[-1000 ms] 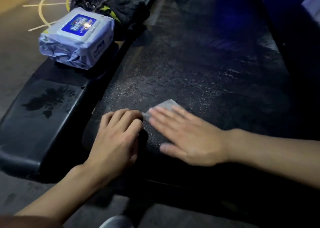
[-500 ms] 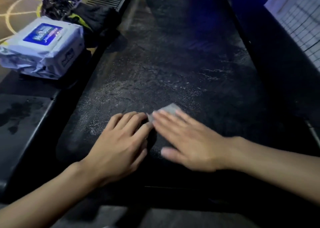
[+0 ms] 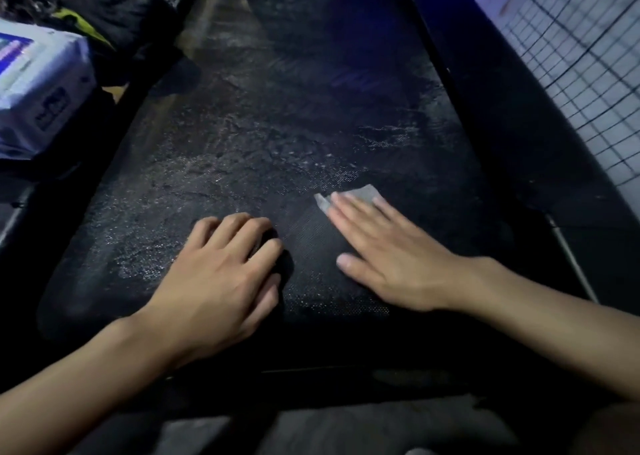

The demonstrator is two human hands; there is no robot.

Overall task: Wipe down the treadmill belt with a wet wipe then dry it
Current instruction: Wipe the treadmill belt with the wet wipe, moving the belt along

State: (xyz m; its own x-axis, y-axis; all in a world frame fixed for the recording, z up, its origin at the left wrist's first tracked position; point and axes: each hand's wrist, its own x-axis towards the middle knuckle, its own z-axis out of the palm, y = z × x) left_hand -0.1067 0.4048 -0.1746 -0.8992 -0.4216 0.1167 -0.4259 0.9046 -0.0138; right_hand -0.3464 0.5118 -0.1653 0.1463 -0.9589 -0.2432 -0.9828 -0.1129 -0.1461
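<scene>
right hand (image 3: 391,257) flat, pinning wipe (image 3: 363,193) to belt (image 3: 277,125), right of middle; left hand (image 3: 214,274) apart, curled, hold unclear. likely limp, damp, light: press mid-sheet.

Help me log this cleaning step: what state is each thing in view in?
Right hand: open, flat, pressing the wet wipe.
Left hand: fingers curled, resting on the treadmill belt; contents unclear.
Wet wipe: flat on the belt, far corner showing past the fingers.
Treadmill belt: streaked with pale, glistening marks.
Wipes pack: lying on the left side rail, untouched.
</scene>
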